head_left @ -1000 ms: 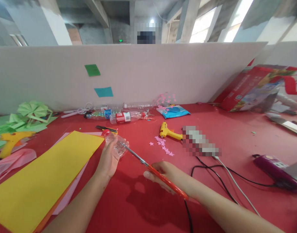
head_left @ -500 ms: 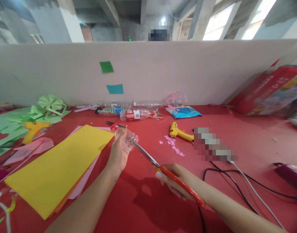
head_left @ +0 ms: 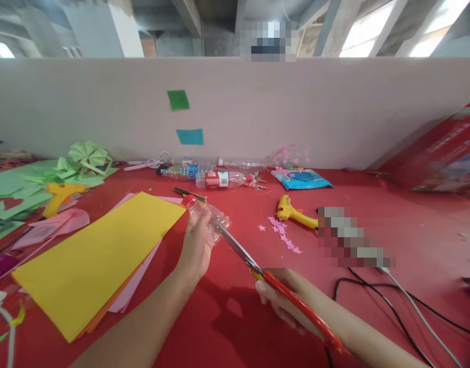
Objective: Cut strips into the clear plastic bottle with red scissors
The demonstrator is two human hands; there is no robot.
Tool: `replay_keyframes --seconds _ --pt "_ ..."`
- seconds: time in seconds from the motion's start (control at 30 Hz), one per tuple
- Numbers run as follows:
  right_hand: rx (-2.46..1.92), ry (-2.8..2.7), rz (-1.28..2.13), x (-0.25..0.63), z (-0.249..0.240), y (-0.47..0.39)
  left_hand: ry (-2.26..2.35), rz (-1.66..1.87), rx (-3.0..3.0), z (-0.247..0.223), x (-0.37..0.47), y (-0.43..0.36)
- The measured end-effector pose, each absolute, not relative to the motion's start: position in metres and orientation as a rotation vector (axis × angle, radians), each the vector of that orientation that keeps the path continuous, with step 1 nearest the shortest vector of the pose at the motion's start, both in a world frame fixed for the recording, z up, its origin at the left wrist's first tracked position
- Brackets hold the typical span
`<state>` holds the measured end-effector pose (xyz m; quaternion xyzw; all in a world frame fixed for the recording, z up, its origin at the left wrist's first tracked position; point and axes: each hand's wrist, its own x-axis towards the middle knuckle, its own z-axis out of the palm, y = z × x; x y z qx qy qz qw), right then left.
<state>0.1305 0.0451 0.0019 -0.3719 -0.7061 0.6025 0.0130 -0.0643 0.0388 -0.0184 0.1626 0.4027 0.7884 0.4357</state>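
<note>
Plastic bottle (head_left: 220, 214), just left of mid-frame, is probably super light, bendy and slippery, so I'd hold it near the stiffer red cap (head_left: 189, 201); left hand (head_left: 197, 243) is curled round its body, right hand (head_left: 296, 283) is gripping scissors (head_left: 281, 290), blades at the plastic.

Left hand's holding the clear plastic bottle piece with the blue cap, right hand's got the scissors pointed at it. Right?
Cap colour's off: the cap is red, not blue, as the head view shows. Otherwise yes: the left hand holds the clear plastic bottle piece, and the right hand has the scissors pointed at it.
</note>
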Motion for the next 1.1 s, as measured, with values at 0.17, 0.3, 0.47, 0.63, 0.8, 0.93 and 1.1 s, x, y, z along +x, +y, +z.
replay_keyframes --seconds 0.17,0.3,0.47,0.63,0.8,0.93,1.1 --pt "-1.186 -2.173 1.895 0.1302 -0.0003 0.0449 0.989 1.950 0.442 -0.0207 -0.0670 0.0398" --pt "-1.173 -2.178 1.891 0.1296 0.0006 0.0454 1.006 1.942 0.459 -0.0205 -0.0673 0.0393" --pt "-1.189 -2.213 1.854 0.1297 0.0055 0.0451 1.005 1.950 0.470 -0.0189 -0.0657 0.0384" --pt "-1.210 -2.173 1.885 0.1283 0.0084 0.0417 0.979 1.952 0.466 -0.0187 -0.0647 0.0387" --pt "-1.232 -2.113 1.909 0.1250 0.0055 0.0404 0.993 1.963 0.461 -0.0209 -0.0667 0.0401" --pt "-1.222 -2.100 1.929 0.1235 0.0035 0.0421 1.014 1.979 0.484 -0.0216 -0.0698 0.0409" --pt "-1.213 -2.162 1.858 0.1256 0.0047 0.0430 1.015 1.978 0.556 -0.0228 -0.0699 0.0394"
